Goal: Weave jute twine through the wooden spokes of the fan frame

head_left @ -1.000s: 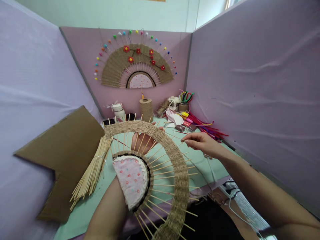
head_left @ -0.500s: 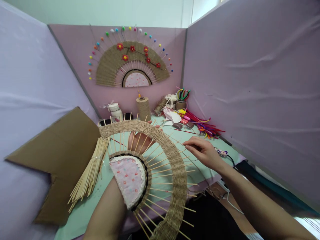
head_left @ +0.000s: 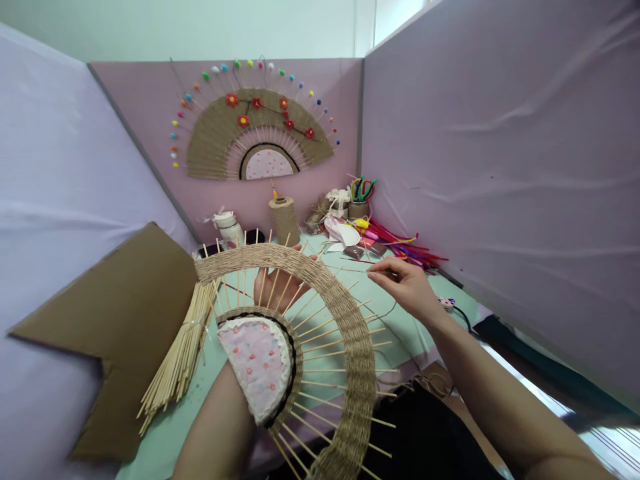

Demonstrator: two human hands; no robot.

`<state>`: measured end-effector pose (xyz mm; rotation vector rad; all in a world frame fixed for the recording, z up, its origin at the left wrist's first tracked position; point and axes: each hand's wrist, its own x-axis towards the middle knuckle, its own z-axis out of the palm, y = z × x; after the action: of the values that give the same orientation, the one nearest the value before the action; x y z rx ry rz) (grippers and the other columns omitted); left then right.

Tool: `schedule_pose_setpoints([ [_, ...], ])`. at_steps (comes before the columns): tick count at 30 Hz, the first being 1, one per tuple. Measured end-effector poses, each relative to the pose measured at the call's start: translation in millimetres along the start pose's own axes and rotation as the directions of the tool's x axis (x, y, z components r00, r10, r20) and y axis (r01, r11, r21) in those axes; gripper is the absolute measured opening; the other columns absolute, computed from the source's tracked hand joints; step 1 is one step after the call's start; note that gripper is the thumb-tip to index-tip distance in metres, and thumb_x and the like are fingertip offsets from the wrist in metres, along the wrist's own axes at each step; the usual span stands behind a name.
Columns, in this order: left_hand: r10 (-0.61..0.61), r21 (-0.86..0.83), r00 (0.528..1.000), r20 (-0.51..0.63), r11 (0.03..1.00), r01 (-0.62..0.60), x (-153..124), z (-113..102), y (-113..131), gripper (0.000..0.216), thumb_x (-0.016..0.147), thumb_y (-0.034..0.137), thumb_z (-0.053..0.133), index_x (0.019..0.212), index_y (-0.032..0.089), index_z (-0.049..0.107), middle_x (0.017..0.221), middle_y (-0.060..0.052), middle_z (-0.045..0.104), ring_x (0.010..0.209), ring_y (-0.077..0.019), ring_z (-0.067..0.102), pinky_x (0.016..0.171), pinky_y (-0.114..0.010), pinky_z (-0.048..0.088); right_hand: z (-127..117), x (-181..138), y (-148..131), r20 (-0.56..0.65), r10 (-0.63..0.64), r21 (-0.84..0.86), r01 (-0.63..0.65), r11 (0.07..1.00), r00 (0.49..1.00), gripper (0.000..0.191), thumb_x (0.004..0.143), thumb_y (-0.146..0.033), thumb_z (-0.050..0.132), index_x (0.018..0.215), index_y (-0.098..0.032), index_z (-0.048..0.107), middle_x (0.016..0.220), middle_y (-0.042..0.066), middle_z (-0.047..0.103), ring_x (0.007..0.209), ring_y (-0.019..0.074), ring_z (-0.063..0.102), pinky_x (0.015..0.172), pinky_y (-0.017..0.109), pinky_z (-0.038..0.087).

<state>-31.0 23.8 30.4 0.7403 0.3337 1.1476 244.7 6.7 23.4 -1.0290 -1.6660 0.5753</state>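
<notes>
Twine strand [head_left: 353,270] pinched tight between thumb and forefinger of right hand [head_left: 407,287], other fingers loosely curled, drawn out taut to the right of the rim. Runs leftward from the pinch toward the woven jute band of the half-woven fan [head_left: 357,347]. Fan held upright over the near edge of the green table [head_left: 165,433], with thin bamboo spokes radiating from a pink flowered fabric half-disc [head_left: 257,363] at the hub. Left hand [head_left: 277,283] spread open and flat behind the spokes, palm toward the camera, fingertips up at the band, bracing rather than clasping; thumb hold hidden.

Best done, by the look of it, with even tension: pinch near the working end, draw level with the last woven row, pass over and under alternate spokes, press each row snug against the band. Spread the left fingers wide so the thin spokes neither bow nor drift out of spacing. Mind the slack trailing below the right wrist, likely to snag on spoke tips.

Further out: loose bundle of bamboo sticks [head_left: 177,363] just left of the fan, lying against a brown cardboard sheet [head_left: 115,313]; twine spool [head_left: 284,220] at the back of the table; bright pipe cleaners [head_left: 400,243] back right; finished fan [head_left: 257,133] with red flowers and coloured beads on the pink back wall.
</notes>
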Motion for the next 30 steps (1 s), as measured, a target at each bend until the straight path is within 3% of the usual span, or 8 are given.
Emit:
schedule_pose_setpoints([
  [3,-0.013,0.018,0.999,-0.047,1.000,0.014,0,1,0,0.059,0.094,0.053,0.027,0.142,0.023,0.042,0.114,-0.013,0.069,0.115,-0.0309,0.058,0.100,-0.054,0.038,1,17,-4,-0.051,0.022,0.067,-0.018,0.998,0.998,0.023,0.079,-0.040,0.067,0.081,-0.017,0.069,0.073,0.003,0.065,0.064,0.0142,0.053,0.059,0.027,0.039],
  [6,-0.012,0.038,0.994,-0.105,0.999,0.016,0,5,1,0.057,0.092,0.054,0.031,0.138,0.024,0.048,0.111,-0.011,0.071,0.116,-0.0295,0.057,0.101,-0.052,0.037,0,24,-16,-0.094,-0.039,0.103,0.049,0.993,0.995,0.021,0.080,-0.038,0.067,0.083,-0.017,0.068,0.077,0.003,0.065,0.068,0.0141,0.055,0.062,0.027,0.041],
  [10,0.015,0.092,0.991,-0.137,0.996,-0.002,-1,8,2,0.055,0.092,0.052,0.032,0.132,0.023,0.053,0.111,-0.011,0.071,0.118,-0.0310,0.055,0.101,-0.054,0.036,-4,20,-21,-0.045,-0.120,0.090,0.124,0.988,0.992,0.018,0.081,-0.036,0.066,0.083,-0.018,0.068,0.081,0.004,0.065,0.072,0.0151,0.056,0.063,0.027,0.041],
  [20,0.052,0.323,0.996,-0.070,0.946,-0.027,0,4,1,0.067,0.087,0.061,0.028,0.143,0.027,0.040,0.133,-0.008,0.059,0.123,-0.0325,0.052,0.095,-0.057,0.041,1,-5,11,0.173,0.135,0.161,-0.163,0.973,0.976,0.024,0.077,-0.042,0.068,0.081,-0.018,0.070,0.072,0.002,0.064,0.066,0.0140,0.053,0.061,0.027,0.040],
  [24,0.071,0.463,0.997,-0.038,0.885,-0.046,-1,4,0,0.072,0.087,0.062,0.021,0.149,0.025,0.031,0.140,-0.010,0.053,0.127,-0.0325,0.049,0.093,-0.057,0.043,9,-16,16,0.281,0.195,0.244,-0.266,0.933,0.940,0.027,0.076,-0.044,0.068,0.084,-0.018,0.071,0.069,0.001,0.060,0.062,0.0121,0.048,0.058,0.026,0.037],
  [27,0.088,0.570,0.996,0.028,0.817,-0.089,-3,4,-1,0.067,0.090,0.054,0.019,0.151,0.025,0.023,0.144,-0.011,0.048,0.125,-0.0330,0.052,0.089,-0.058,0.045,17,-22,20,0.347,0.233,0.296,-0.342,0.892,0.909,0.025,0.075,-0.041,0.068,0.086,-0.019,0.071,0.070,0.000,0.060,0.061,0.0110,0.046,0.057,0.025,0.037],
  [29,0.102,0.705,0.993,0.061,0.700,-0.116,-3,3,-3,0.063,0.092,0.044,0.020,0.152,0.026,0.016,0.146,-0.011,0.046,0.123,-0.0323,0.054,0.086,-0.057,0.046,21,-26,21,0.364,0.266,0.302,-0.384,0.873,0.892,0.022,0.075,-0.038,0.068,0.087,-0.020,0.072,0.073,0.000,0.060,0.062,0.0109,0.046,0.058,0.025,0.038],
  [30,0.110,0.795,0.992,0.065,0.595,-0.118,-2,3,-5,0.063,0.092,0.039,0.021,0.153,0.026,0.013,0.145,-0.011,0.046,0.122,-0.0320,0.054,0.086,-0.057,0.046,22,-27,21,0.365,0.281,0.303,-0.398,0.866,0.888,0.021,0.075,-0.036,0.067,0.087,-0.020,0.072,0.074,0.000,0.060,0.063,0.0110,0.046,0.059,0.025,0.039],
])
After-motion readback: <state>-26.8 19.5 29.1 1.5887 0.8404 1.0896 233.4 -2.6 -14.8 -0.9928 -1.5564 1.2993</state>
